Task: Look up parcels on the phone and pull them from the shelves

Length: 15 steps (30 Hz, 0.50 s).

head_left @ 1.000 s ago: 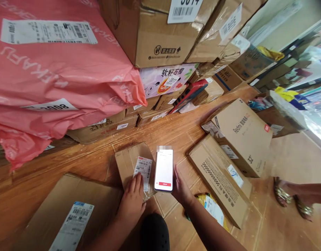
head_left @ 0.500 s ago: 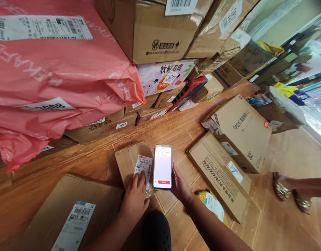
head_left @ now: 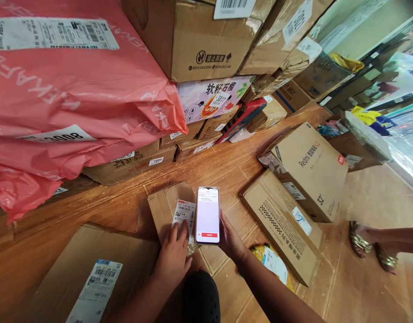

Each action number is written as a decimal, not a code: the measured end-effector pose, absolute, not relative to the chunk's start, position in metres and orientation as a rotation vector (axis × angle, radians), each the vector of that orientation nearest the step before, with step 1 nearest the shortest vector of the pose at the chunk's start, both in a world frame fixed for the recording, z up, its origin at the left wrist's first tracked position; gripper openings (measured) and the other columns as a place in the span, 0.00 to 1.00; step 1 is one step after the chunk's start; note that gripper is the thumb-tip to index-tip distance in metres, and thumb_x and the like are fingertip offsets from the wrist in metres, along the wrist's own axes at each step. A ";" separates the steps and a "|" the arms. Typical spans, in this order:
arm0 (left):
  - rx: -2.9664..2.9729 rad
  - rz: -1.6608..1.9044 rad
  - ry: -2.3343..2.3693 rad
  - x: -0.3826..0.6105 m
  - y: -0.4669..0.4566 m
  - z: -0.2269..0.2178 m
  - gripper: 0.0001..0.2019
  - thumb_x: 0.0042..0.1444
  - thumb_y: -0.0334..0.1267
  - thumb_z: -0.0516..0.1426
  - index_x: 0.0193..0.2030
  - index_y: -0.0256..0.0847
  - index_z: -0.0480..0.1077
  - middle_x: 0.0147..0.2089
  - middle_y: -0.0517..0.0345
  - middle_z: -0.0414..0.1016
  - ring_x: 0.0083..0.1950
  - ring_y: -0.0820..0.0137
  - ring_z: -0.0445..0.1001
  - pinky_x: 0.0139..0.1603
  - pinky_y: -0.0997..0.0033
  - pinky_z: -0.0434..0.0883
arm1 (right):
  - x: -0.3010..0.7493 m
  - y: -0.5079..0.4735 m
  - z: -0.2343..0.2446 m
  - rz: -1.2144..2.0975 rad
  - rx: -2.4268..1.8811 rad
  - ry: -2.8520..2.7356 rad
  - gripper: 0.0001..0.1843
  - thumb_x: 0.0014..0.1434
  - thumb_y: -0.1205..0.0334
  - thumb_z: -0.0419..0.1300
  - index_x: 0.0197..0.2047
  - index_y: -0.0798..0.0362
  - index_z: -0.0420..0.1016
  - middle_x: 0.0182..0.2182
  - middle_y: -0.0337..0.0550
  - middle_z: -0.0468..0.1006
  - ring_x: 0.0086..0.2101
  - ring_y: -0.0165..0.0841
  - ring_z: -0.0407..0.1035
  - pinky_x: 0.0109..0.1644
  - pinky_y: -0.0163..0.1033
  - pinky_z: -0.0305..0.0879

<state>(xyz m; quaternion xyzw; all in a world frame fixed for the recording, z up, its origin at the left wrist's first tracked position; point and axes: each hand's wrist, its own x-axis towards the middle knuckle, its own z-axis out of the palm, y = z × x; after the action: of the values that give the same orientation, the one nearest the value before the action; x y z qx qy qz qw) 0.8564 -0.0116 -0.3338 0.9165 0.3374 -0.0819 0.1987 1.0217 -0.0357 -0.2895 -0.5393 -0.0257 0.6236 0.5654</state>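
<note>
My right hand grips a smartphone by its right edge, its lit screen facing up with a red bar near the bottom. Beside the phone, my left hand lies with fingers stretched over a small cardboard box. Its fingertips touch the lower part of the white shipping label on that box and cover some of the print. Under my left forearm is a larger flat carton with its own label.
Stacked cartons and a pink plastic parcel rise ahead and left. To the right lie a Redmi box, a long carton and a yellow parcel. Another person's sandalled feet stand at far right. My dark shoe is below.
The phone has shifted very slightly left in my right hand. My left hand stays on the small box's label.
</note>
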 end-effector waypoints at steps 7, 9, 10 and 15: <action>2.561 -0.261 0.934 0.856 -0.010 -0.328 0.31 0.53 0.46 0.53 0.61 0.30 0.59 0.68 0.47 0.53 0.65 0.49 0.52 0.60 0.51 0.61 | 1.023 -0.036 -0.292 1.431 -1.252 -0.098 0.33 0.50 0.42 0.60 0.57 0.46 0.64 0.51 0.42 0.76 0.50 0.42 0.69 0.55 0.49 0.61; 2.551 -0.265 0.937 0.857 -0.009 -0.327 0.31 0.53 0.46 0.53 0.61 0.30 0.59 0.68 0.47 0.53 0.65 0.49 0.52 0.60 0.51 0.61 | 1.023 -0.037 -0.294 1.431 -1.244 -0.093 0.32 0.51 0.42 0.60 0.57 0.46 0.64 0.51 0.42 0.76 0.51 0.42 0.68 0.56 0.50 0.61; 2.547 -0.269 0.937 0.857 -0.009 -0.326 0.31 0.53 0.46 0.54 0.62 0.30 0.59 0.68 0.48 0.53 0.65 0.49 0.51 0.61 0.51 0.61 | 1.023 -0.037 -0.295 1.435 -1.244 -0.085 0.32 0.51 0.42 0.60 0.57 0.46 0.64 0.51 0.42 0.76 0.51 0.42 0.68 0.56 0.50 0.61; 2.530 -0.292 0.931 0.857 -0.008 -0.325 0.31 0.53 0.45 0.54 0.62 0.31 0.59 0.68 0.48 0.52 0.65 0.49 0.51 0.62 0.51 0.59 | 1.023 -0.036 -0.294 1.458 -1.256 -0.050 0.34 0.48 0.41 0.61 0.56 0.47 0.65 0.51 0.43 0.76 0.51 0.45 0.68 0.56 0.52 0.61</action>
<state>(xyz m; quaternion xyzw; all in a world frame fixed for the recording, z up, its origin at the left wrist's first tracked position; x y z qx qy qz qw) 0.8574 -0.0077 -0.3248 0.9116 0.3355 -0.1051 0.2132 1.0233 -0.0363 -0.2937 -0.5353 -0.0214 0.6217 0.5714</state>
